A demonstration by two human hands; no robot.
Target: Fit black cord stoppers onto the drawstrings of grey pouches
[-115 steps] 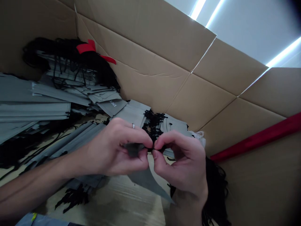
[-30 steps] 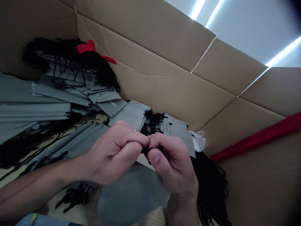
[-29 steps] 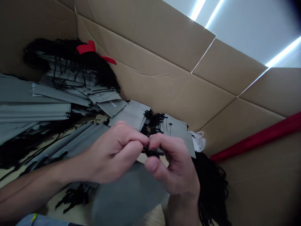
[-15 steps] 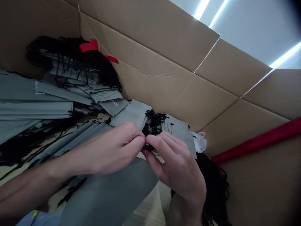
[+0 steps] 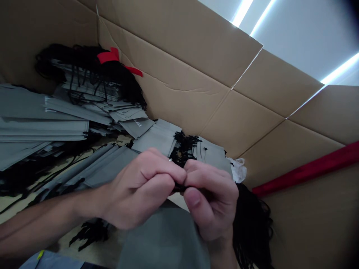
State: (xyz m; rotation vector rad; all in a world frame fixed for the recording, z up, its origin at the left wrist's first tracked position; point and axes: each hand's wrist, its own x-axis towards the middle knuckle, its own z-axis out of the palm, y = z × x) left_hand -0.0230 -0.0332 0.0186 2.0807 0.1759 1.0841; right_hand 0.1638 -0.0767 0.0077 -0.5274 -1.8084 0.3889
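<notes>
My left hand (image 5: 146, 188) and my right hand (image 5: 214, 198) meet in the middle of the view, both closed. Pinched between their fingertips is a short stretch of black cord (image 5: 179, 188), mostly covered by the fingers. Just below hangs a flat grey fabric bag (image 5: 165, 239); where the cord joins it is hidden behind my hands. Behind the hands lie more grey bags (image 5: 158, 136) with knotted black cord ends (image 5: 186, 144) between them.
Stacks of grey bags (image 5: 42, 129) fill the left. Behind them sits a heap of black cords (image 5: 126, 84) with a red strip (image 5: 108, 56). Cardboard walls (image 5: 179, 67) enclose the back. At right are a dark red bar (image 5: 308, 170), white plastic (image 5: 239, 170) and hanging black cords (image 5: 252, 224).
Both hands have come slightly lower, and my right hand has turned so its thumb shows. The grey bag below has swung to the right and hangs straighter.
</notes>
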